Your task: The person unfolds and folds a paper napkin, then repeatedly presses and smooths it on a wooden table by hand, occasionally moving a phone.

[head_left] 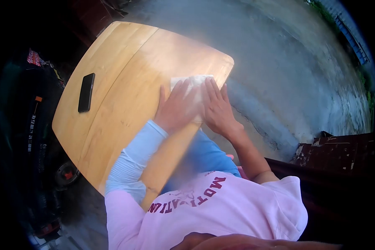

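My left hand (179,105) lies palm down with its fingers stretched out over a white sheet (176,81), which looks like paper or a thin cloth. Beside it, my right hand (219,109) rests flat on the right part of the same sheet, close to the table's right edge. The sheet is partly hidden under both hands. Beneath it is a light wooden table (116,112) with rounded corners and a seam along its length. A blue sleeve covers my left forearm; the right forearm is bare.
A black phone (86,92) lies on the left part of the table. Dark equipment with printed lettering (32,125) stands left of the table. Grey concrete floor (271,75) spreads beyond it, and a dark red worn panel (337,152) is at the right.
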Available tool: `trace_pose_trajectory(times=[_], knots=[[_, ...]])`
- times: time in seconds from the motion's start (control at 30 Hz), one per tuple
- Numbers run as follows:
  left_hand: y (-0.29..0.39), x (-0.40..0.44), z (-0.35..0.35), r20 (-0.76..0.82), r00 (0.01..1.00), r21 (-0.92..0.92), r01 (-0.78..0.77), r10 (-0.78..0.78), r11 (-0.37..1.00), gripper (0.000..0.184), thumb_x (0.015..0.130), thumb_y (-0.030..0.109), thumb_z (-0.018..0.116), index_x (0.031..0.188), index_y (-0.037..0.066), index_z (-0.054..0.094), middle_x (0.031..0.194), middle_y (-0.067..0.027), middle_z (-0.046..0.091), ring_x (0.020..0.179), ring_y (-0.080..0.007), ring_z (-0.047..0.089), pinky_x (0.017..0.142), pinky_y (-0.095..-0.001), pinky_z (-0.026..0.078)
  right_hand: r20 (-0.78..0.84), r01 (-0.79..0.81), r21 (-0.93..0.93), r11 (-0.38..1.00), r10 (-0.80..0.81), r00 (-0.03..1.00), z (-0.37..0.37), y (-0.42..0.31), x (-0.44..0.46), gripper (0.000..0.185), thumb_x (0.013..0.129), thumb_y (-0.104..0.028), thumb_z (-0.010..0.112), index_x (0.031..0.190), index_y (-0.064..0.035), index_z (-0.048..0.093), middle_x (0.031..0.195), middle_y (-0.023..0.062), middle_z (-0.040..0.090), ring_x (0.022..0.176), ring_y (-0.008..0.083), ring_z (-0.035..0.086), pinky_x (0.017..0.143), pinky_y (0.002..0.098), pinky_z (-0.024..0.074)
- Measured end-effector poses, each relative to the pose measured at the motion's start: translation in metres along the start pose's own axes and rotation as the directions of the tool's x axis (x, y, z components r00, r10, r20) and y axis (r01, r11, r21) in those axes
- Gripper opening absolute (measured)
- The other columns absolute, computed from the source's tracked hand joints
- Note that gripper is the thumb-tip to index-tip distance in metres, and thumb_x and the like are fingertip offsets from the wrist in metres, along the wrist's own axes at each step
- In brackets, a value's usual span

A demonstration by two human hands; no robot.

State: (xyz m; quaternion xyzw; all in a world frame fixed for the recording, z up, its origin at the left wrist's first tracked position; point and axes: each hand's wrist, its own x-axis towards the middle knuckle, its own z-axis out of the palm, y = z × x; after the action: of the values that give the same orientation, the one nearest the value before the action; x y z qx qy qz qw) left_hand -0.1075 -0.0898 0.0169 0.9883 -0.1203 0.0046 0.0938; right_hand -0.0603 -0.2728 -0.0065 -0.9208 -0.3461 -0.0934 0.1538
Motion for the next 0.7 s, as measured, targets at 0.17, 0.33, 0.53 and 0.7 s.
trace_pose_trajectory(times=[0.17,0.33,0.53,0.7], knots=[[-0.022,-0.022,-0.002,-0.01,0.998,0.071,0.057,-0.056,0.996,0.063,0.097,0.045,0.045,0.152,0.019,0.03,0.161,-0.0118,0.018,0.149,-0.0296,0.015,0.109,-0.0721,0.007,0.043,0.141,0.033,0.989,-0.143,0.989,0.007,-0.003,0.022,0.063,0.091,-0.029,0.053,0.143,0.0029,0.038,0.151,0.0213,0.034,0.146,0.0323,0.023,0.116,0.0597,0.0128],[-0.044,0.053,0.006,-0.085,0.986,0.092,0.154,-0.146,0.984,0.062,0.098,0.044,0.044,0.152,0.019,0.028,0.16,-0.0103,0.019,0.149,-0.027,0.015,0.109,-0.0734,0.007,0.073,0.162,-0.046,0.986,-0.158,0.985,0.024,0.044,0.097,0.058,0.097,-0.028,0.043,0.145,0.004,0.033,0.153,0.0226,0.029,0.147,0.0334,0.021,0.117,0.0587,0.0132],[-0.09,0.128,0.018,-0.161,0.948,0.098,0.292,-0.275,0.951,0.059,0.099,0.045,0.038,0.152,0.021,0.028,0.16,-0.0068,0.019,0.148,-0.0227,0.016,0.107,-0.0765,0.007,-0.039,0.206,-0.066,0.976,-0.208,0.977,0.059,0.07,0.185,0.058,0.094,-0.029,0.05,0.141,0.0031,0.04,0.153,0.0204,0.03,0.146,0.0347,0.022,0.113,0.0635,0.0186],[-0.137,0.123,0.009,-0.198,0.87,0.077,0.472,-0.451,0.878,0.058,0.099,0.046,0.036,0.151,0.021,0.029,0.159,-0.0057,0.021,0.148,-0.0205,0.017,0.107,-0.0769,0.006,0.077,0.38,-0.15,0.913,-0.373,0.925,0.065,0.03,0.243,0.05,0.093,-0.03,0.05,0.135,-0.0017,0.05,0.152,0.0197,0.032,0.145,0.0351,0.024,0.109,0.0682,0.0224]])
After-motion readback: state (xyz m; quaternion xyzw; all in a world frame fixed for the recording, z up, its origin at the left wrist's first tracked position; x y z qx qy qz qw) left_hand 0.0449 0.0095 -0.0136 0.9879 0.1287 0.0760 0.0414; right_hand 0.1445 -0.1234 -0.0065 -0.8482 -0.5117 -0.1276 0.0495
